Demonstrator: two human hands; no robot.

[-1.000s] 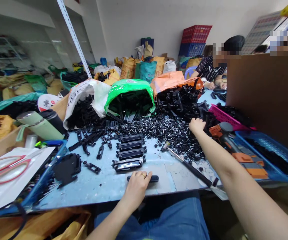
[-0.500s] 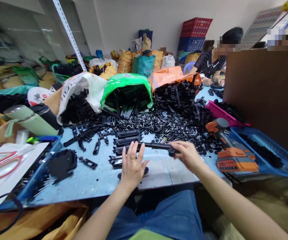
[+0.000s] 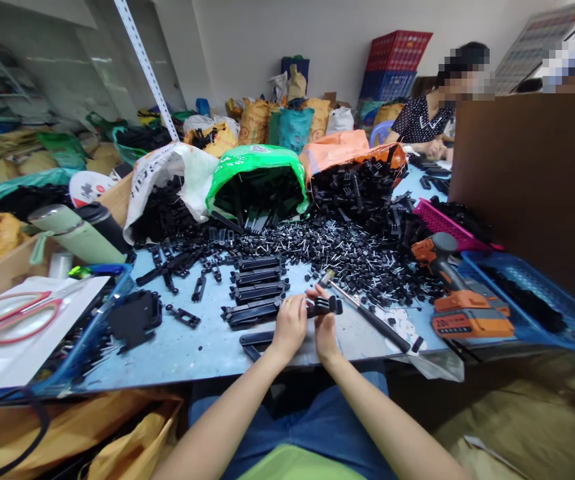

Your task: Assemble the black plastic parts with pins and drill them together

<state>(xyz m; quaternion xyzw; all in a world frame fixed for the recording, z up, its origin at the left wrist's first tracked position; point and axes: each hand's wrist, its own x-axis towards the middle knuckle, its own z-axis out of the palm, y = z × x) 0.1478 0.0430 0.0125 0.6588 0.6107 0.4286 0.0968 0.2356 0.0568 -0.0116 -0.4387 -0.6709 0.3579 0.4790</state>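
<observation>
Evidently, left fingers (image 3: 294, 305) and right fingers (image 3: 320, 291) curl round a black part (image 3: 326, 305), one end protruding

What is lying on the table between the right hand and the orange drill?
In the head view, the hammer lies between the right hand and the drill, with small black parts beyond its handle.

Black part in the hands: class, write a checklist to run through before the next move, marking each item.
1. Black part in left hand and right hand: ok.
2. Hammer put down: ok, lying on the table.
3. Small pins contained: not ok, scattered loose.
4. Scissors away from both hands: ok.
5. Part's joints fully seated: cannot tell, hands hide much of it.
</observation>
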